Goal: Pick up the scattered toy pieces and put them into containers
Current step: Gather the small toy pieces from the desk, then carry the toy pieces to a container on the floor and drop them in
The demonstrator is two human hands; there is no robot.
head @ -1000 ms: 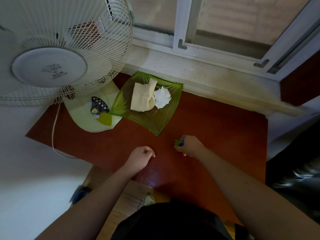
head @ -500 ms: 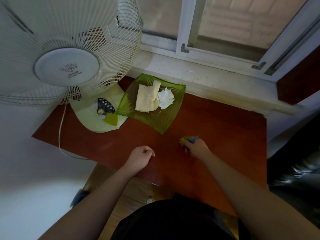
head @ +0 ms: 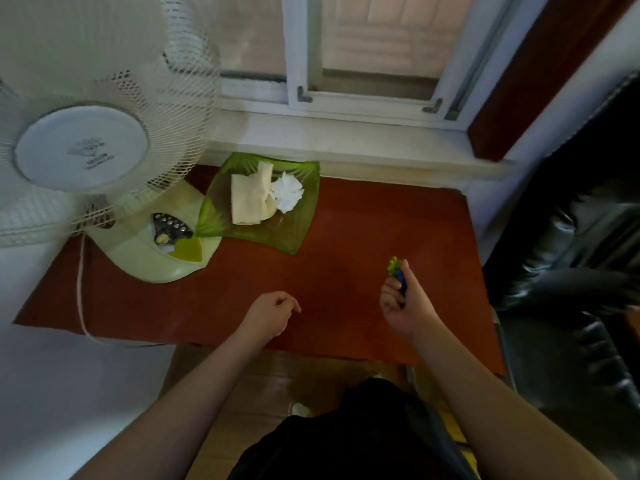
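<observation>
My right hand is closed around small toy pieces, one green and one blue, whose tips stick out above the fingers. It hovers over the right part of the red-brown table. My left hand rests near the table's front edge as a loose fist with nothing in it. A green glass dish lies at the back of the table, left of my right hand, holding folded cream paper and a crumpled white tissue.
A pale green table fan stands at the back left, its base touching the dish, its cord trailing over the front-left edge. A window sill runs behind the table. A black leather seat stands to the right.
My right hand has lifted and turned palm-up with the toy pieces and shifted right, away from the dish. My left hand has stayed in place. The camera view moved.
</observation>
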